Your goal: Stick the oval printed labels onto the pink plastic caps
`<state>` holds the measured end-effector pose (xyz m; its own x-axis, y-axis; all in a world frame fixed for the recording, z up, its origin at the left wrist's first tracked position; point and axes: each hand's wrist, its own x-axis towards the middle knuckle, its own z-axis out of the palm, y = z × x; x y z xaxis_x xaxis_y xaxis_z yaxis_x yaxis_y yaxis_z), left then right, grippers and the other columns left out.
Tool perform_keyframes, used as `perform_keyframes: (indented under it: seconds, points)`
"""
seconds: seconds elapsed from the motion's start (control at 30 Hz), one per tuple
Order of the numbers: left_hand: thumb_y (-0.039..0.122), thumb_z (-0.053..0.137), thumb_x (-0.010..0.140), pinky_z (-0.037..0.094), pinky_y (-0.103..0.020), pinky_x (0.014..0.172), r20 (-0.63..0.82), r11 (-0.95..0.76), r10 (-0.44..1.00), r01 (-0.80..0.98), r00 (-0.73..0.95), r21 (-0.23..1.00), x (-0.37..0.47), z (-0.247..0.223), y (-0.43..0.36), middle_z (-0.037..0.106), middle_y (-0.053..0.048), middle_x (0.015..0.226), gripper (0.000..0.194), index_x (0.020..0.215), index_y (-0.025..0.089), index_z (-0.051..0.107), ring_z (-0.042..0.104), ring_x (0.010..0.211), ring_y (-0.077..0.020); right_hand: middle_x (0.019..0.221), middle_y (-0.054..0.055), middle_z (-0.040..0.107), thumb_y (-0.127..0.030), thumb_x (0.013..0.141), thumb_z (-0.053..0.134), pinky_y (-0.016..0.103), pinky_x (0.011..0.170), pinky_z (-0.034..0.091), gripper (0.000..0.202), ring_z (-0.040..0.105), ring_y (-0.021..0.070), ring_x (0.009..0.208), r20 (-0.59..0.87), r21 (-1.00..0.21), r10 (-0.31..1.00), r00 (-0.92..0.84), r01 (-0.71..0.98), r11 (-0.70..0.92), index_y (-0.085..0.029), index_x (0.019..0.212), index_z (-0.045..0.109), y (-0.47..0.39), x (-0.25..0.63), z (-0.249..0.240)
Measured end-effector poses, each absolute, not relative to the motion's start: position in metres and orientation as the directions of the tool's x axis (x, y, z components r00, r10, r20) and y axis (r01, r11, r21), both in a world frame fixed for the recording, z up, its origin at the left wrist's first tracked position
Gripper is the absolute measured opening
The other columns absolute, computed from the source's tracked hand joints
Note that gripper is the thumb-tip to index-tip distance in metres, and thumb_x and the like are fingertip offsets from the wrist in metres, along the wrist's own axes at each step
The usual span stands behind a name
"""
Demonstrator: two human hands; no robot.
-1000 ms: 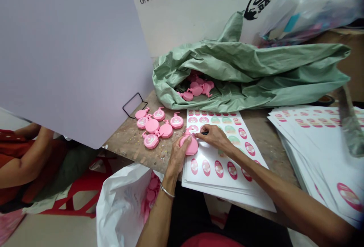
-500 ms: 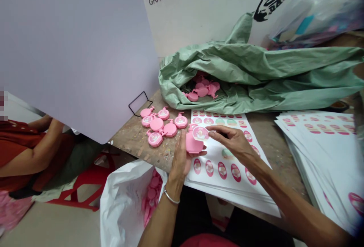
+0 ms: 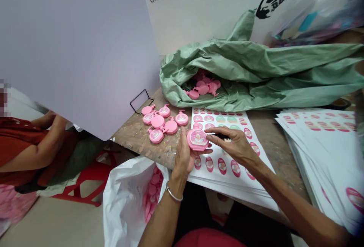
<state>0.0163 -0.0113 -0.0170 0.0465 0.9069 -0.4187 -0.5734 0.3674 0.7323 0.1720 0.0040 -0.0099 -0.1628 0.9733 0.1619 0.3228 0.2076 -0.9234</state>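
My left hand (image 3: 184, 152) holds a flat pink toy pump bottle (image 3: 196, 146), upright over the sheets, fingers behind it and thumb at its left side. An oval sticker (image 3: 198, 137) with a small picture lies over the bottle's front face. The thumb and forefinger of my right hand (image 3: 231, 144) close on the sticker's right edge. Below the hands lies a sheet of stickers (image 3: 227, 120) in pink and green. Left of the hands, several pink pump bottles (image 3: 171, 126) rest on the wooden table, some with stickers, others with plain faces showing.
A green sack (image 3: 241, 65) with pink bottles inside lies at the back. Stacked printed sheets (image 3: 321, 156) stand at right. A white bag (image 3: 122, 197) with pink pieces hangs below the table's front edge. A pale panel (image 3: 85, 49) rises at left, a seated person (image 3: 25, 148) beyond it.
The sticker, held tilted off the bottle's upper right before, now lies over its front face. My right hand has come lower with it; the left hand still holds the bottle.
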Motion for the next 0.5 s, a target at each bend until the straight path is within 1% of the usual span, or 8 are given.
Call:
perform_keyframes:
  seconds: [0.17, 0.27, 0.5]
  points:
    - [0.064, 0.038, 0.090, 0.060, -0.042, 0.072, -0.432, 0.373, 0.901, -0.570, 0.034, 0.732, 0.0156, -0.0171, -0.0108, 0.073, -0.013, 0.088, 0.062, 0.107, 0.011, 0.065, 0.072, 0.081, -0.0261, 0.095, 0.006, 0.072, -0.048, 0.077, 0.070, 0.030, 0.065, 0.047, 0.032, 0.062, 0.0181, 0.079, 0.174, -0.922, 0.972, -0.158, 0.321, 0.217, -0.022, 0.097, 0.075, 0.0034, 0.1701, -0.0102]
    - [0.065, 0.041, 0.089, 0.060, -0.043, 0.072, -0.433, 0.364, 0.901, -0.570, 0.016, 0.737, 0.0157, -0.0175, -0.0109, 0.073, -0.013, 0.089, 0.062, 0.106, 0.011, 0.066, 0.072, 0.082, -0.0266, 0.095, 0.006, 0.072, -0.049, 0.077, 0.070, 0.030, 0.066, 0.048, 0.033, 0.062, 0.0181, 0.078, 0.177, -0.919, 0.972, -0.152, 0.328, 0.219, -0.023, 0.097, 0.075, 0.0036, 0.1699, -0.0114]
    - [0.063, 0.040, 0.090, 0.060, -0.042, 0.072, -0.426, 0.362, 0.904, -0.582, 0.029, 0.728, 0.0168, -0.0153, -0.0109, 0.073, -0.013, 0.093, 0.061, 0.109, 0.011, 0.065, 0.072, 0.082, -0.0259, 0.092, 0.005, 0.072, -0.048, 0.077, 0.070, 0.029, 0.065, 0.046, 0.031, 0.060, 0.0166, 0.075, 0.173, -0.914, 0.975, -0.140, 0.345, 0.212, -0.023, 0.095, 0.075, 0.0042, 0.1713, -0.0109]
